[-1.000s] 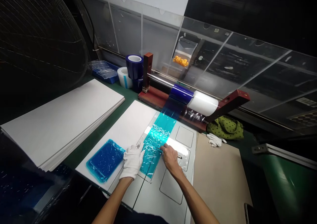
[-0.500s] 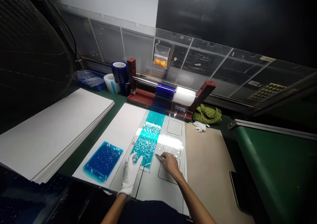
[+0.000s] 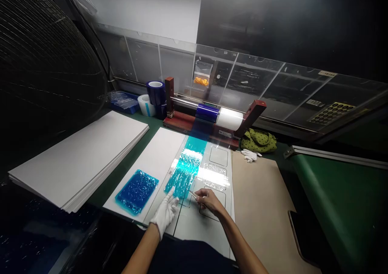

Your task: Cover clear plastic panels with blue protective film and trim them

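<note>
White panel [image 3: 145, 161] on green bench [image 3: 154, 123], acrylic screen [image 3: 242, 80] behind.

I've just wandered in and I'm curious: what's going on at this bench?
A person is working here with both hands. Their gloved left hand sits at the edge of a crinkled blue film, which runs from a roll on a wooden rack across a white panel. Their bare right hand pinches a slim tool above the panel. A blue film patch lies on a white sheet to the left.
</note>
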Available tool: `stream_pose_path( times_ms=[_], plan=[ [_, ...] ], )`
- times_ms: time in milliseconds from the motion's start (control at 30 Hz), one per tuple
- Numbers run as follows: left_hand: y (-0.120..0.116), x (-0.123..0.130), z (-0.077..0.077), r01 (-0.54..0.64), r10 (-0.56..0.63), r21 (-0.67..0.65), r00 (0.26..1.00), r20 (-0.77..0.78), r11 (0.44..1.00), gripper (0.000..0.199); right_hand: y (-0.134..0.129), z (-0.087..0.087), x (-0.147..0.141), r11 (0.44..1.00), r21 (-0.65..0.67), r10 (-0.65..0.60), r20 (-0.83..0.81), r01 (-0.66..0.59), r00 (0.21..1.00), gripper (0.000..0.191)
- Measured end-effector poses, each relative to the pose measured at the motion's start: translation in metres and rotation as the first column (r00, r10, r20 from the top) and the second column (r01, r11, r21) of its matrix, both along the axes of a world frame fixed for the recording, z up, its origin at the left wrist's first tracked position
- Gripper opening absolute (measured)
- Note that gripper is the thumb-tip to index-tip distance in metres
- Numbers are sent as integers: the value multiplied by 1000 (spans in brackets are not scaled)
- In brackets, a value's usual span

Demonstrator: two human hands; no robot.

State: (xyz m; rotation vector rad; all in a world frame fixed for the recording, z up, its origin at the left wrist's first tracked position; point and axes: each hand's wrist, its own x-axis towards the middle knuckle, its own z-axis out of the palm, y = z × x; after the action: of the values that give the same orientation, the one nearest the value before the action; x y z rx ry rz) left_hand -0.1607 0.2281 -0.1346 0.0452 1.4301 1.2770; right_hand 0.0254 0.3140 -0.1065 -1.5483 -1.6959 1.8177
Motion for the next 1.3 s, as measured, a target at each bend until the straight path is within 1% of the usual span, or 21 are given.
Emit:
stream_pose_path(
  times_ms=[67, 133, 200, 267, 333, 433, 500, 567, 633, 700, 833, 967, 1133, 1233, 1300],
  plan=[
    [10, 2, -3, -23, 23, -9, 999, 46, 1000, 20, 0, 3, 1, 1000, -16, -24, -34, 23, 999, 20],
    [14, 2, -3, -60, 60, -5, 996, 62, 998, 22, 0, 5, 4, 999, -21, -45, -47, 44, 998, 20],
    [11, -1, 0, -110, 109, 15, 993, 55, 994, 31, -1, 8, 11, 998, -19, -60, -53, 59, 997, 20],
    [0, -11, 5, -165, 164, 40, 986, 32, 985, 39, -3, 10, 20, 998, -13, -70, -57, 69, 996, 22],
    [-14, -28, 11, -223, 223, 55, 975, -1, 973, 43, -5, 12, 30, 997, -11, -75, -65, 74, 995, 24],
    [-38, -61, 20, -315, 317, 45, 946, -63, 948, 44, -9, 15, 44, 996, -28, -92, -83, 90, 992, 27],
    [-52, -83, 26, -369, 370, 33, 923, -103, 929, 43, -11, 17, 49, 994, -50, -105, -87, 101, 991, 27],
    [-62, -100, 30, -399, 398, 22, 908, -132, 917, 41, -12, 18, 50, 992, -66, -108, -87, 103, 990, 28],
    [-67, -111, 32, -406, 404, 13, 903, -148, 914, 40, -13, 18, 49, 993, -72, -102, -90, 96, 991, 27],
    [-67, -117, 32, -410, 406, 12, 899, -163, 912, 38, -13, 17, 47, 994, -69, -90, -96, 83, 991, 27],
    [-62, -122, 28, -412, 407, 14, 894, -189, 911, 35, -13, 17, 46, 995, -68, -80, -103, 73, 991, 27],
    [-60, -125, 24, -399, 389, 0, 895, -220, 917, 37, -13, 17, 50, 992, -87, -98, -104, 89, 990, 27],
    [-61, -128, 19, -363, 343, -29, 902, -262, 931, 41, -13, 15, 57, 985, -130, -123, -106, 109, 987, 30],
    [-60, -129, 16, -332, 299, -61, 904, -307, 941, 48, -13, 11, 58, 987, -120, -117, -118, 103, 986, 30],
    [-62, -129, 16, -308, 258, -92, 900, -353, 947, 52, -12, 8, 60, 988, -108, -127, -123, 114, 984, 31]
  ],
)
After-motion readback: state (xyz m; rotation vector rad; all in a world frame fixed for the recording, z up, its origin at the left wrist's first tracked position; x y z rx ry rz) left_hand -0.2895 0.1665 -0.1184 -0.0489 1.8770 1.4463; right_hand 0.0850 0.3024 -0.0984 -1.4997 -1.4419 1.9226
